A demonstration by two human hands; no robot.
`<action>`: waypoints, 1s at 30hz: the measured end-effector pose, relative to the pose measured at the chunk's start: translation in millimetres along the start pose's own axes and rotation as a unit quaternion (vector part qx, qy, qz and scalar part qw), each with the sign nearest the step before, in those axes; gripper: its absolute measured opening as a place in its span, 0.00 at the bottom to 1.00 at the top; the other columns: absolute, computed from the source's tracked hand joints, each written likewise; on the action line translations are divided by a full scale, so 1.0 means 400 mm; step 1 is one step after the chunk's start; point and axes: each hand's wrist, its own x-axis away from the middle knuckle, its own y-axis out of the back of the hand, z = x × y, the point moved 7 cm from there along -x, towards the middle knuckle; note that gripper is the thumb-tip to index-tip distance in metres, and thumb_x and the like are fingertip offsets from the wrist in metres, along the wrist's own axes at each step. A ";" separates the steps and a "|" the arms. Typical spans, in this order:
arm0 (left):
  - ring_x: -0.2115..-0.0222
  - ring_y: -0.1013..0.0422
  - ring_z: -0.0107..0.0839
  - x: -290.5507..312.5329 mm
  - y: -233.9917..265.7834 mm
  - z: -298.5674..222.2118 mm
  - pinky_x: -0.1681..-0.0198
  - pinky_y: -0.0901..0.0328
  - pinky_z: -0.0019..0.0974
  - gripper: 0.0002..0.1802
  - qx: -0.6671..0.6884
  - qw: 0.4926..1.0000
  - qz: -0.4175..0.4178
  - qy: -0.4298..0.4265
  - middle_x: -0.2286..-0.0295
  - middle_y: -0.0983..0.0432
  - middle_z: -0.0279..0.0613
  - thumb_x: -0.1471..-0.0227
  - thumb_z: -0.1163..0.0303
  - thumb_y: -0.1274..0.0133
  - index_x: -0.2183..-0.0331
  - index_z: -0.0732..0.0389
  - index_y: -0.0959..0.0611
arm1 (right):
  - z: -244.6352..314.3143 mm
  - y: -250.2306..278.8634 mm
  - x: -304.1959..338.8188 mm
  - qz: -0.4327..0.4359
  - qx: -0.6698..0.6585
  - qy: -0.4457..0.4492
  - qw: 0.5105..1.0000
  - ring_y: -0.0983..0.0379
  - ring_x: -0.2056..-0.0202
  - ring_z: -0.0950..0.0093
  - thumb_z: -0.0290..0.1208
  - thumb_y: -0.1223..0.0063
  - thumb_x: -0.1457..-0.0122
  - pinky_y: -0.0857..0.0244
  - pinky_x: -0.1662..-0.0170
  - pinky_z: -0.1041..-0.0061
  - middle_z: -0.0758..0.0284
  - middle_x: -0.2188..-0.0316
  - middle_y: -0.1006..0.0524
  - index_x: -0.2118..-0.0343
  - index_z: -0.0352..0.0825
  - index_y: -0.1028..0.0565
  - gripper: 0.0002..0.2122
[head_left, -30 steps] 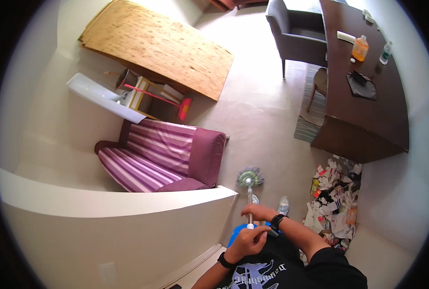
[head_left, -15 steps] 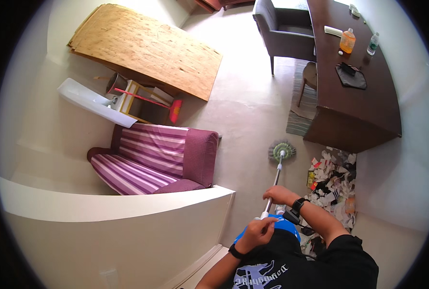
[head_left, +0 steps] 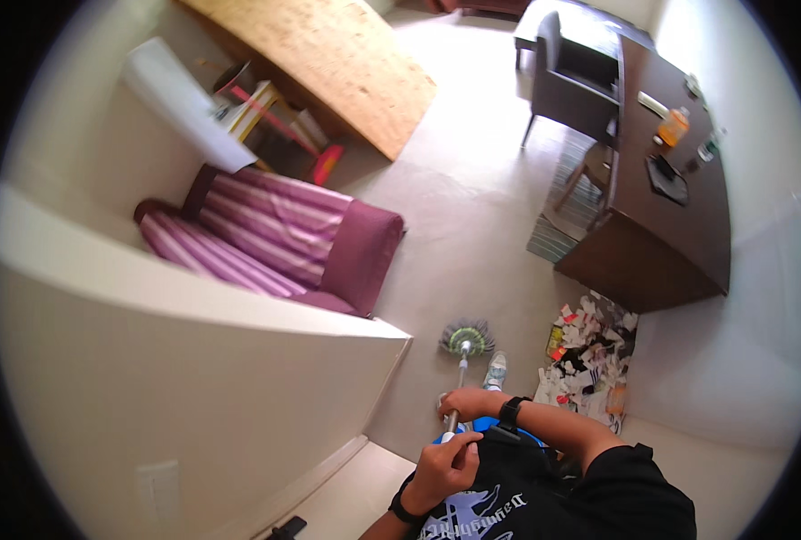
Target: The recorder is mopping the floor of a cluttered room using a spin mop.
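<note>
I hold a long-handled mop with both hands. Its head, a green centre ringed by grey fringe, rests on the floor in front of my feet. My right hand is wrapped round the metal pole from above. Closer to my body, my left hand is closed at the pole's white upper end, thumb pointing forward. A light patterned shoe of mine shows just right of the mop pole. To the right lies a heap of torn paper and scraps.
A low white partition wall runs along my left, with a purple striped sofa behind it. A brown desk stands ahead right, with a dark armchair. Wooden boards and a red broom are at far left.
My view has turned and shifted. The mop head has come nearer and to the left, close to the partition's end. Both hands have kept their hold, and a shoe now shows beside the pole.
</note>
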 end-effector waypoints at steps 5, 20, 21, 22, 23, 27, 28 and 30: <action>0.89 0.32 0.30 0.115 0.114 0.010 0.83 0.38 0.34 0.06 -0.062 0.996 -0.072 0.005 0.87 0.31 0.39 0.48 0.76 0.44 0.65 0.61 0.18 | 0.152 -0.147 -0.164 0.101 0.065 0.102 0.987 0.22 0.62 0.58 0.29 0.41 0.54 0.29 0.59 0.59 0.63 0.67 0.19 0.66 0.43 0.17 0.11; 0.88 0.31 0.34 0.130 0.042 -0.027 0.83 0.36 0.36 0.06 0.028 0.998 0.008 -0.063 0.87 0.31 0.39 0.49 0.76 0.42 0.66 0.62 0.18 | 0.136 -0.119 -0.054 0.035 0.123 0.060 0.990 0.24 0.56 0.65 0.32 0.42 0.51 0.31 0.55 0.61 0.70 0.66 0.20 0.71 0.43 0.23 0.04; 0.88 0.32 0.32 0.111 0.016 -0.033 0.83 0.38 0.35 0.05 0.045 0.996 0.032 -0.065 0.87 0.31 0.39 0.49 0.76 0.42 0.66 0.62 0.18 | 0.109 -0.082 -0.016 0.016 0.142 0.043 0.989 0.24 0.56 0.65 0.32 0.42 0.52 0.31 0.55 0.62 0.70 0.66 0.20 0.71 0.43 0.22 0.05; 0.88 0.32 0.32 0.088 -0.011 -0.036 0.83 0.38 0.35 0.05 0.043 0.995 0.046 -0.076 0.87 0.31 0.39 0.49 0.76 0.42 0.66 0.62 0.18 | 0.081 -0.042 0.025 -0.005 0.161 0.026 0.987 0.24 0.56 0.64 0.32 0.42 0.52 0.31 0.54 0.62 0.70 0.65 0.20 0.71 0.43 0.22 0.05; 0.88 0.32 0.32 0.068 -0.046 -0.027 0.83 0.38 0.35 0.05 0.068 0.991 0.083 -0.075 0.87 0.31 0.38 0.48 0.76 0.43 0.66 0.62 0.18 | 0.034 -0.012 0.059 -0.027 0.149 -0.008 0.988 0.25 0.56 0.64 0.31 0.41 0.53 0.30 0.53 0.63 0.70 0.66 0.20 0.70 0.44 0.22 0.06; 0.87 0.31 0.31 -0.042 -0.186 0.036 0.82 0.39 0.35 0.05 0.097 0.982 0.141 -0.075 0.87 0.31 0.41 0.45 0.74 0.44 0.65 0.61 0.18 | -0.143 0.123 0.211 -0.121 0.193 -0.105 0.968 0.25 0.56 0.64 0.30 0.40 0.55 0.29 0.54 0.64 0.70 0.67 0.21 0.70 0.44 0.21 0.07; 0.87 0.30 0.34 -0.085 -0.225 0.066 0.82 0.38 0.36 0.05 0.114 0.982 0.141 -0.045 0.87 0.30 0.44 0.44 0.73 0.45 0.65 0.61 0.18 | -0.202 0.155 0.259 -0.159 0.196 -0.135 0.958 0.26 0.56 0.64 0.30 0.40 0.55 0.29 0.54 0.65 0.70 0.67 0.21 0.70 0.43 0.22 0.08; 0.87 0.32 0.29 -0.127 -0.312 0.131 0.82 0.41 0.34 0.05 0.082 0.980 0.180 -0.035 0.87 0.31 0.43 0.43 0.72 0.45 0.64 0.61 0.17 | -0.294 0.198 0.325 -0.197 0.186 -0.180 0.946 0.26 0.56 0.64 0.30 0.40 0.55 0.29 0.54 0.65 0.69 0.66 0.22 0.69 0.43 0.21 0.08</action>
